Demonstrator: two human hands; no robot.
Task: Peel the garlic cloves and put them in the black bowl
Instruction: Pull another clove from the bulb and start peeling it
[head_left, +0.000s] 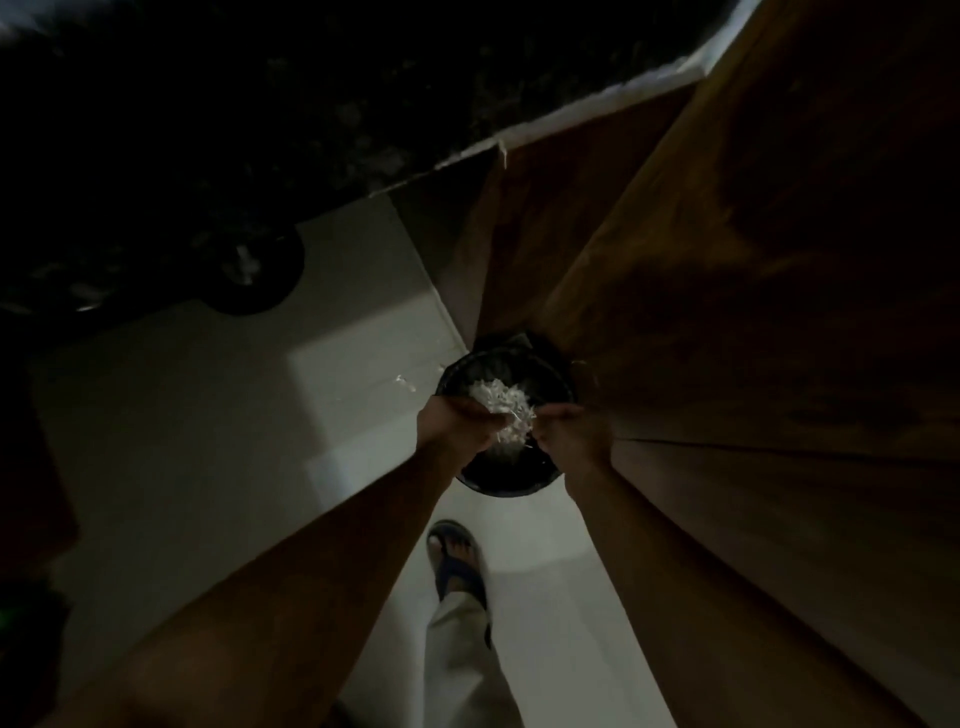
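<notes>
The scene is very dim. My left hand (457, 422) and my right hand (567, 431) are pressed together around a clump of white garlic peels (501, 408). They hold it just above a round black bin (506, 480) standing on the floor. A few loose peel bits (406, 383) are in the air or on the floor to the left of the bin. A black bowl (254, 273) sits at the edge of the dark counter on the left, with pale pieces inside that are too dark to identify.
A brown wooden cabinet front (727, 312) rises along the right side, close to the bin. The dark speckled countertop (260, 130) fills the upper left. My foot in a sandal (457, 561) stands on the pale tiled floor (182, 441) below the bin.
</notes>
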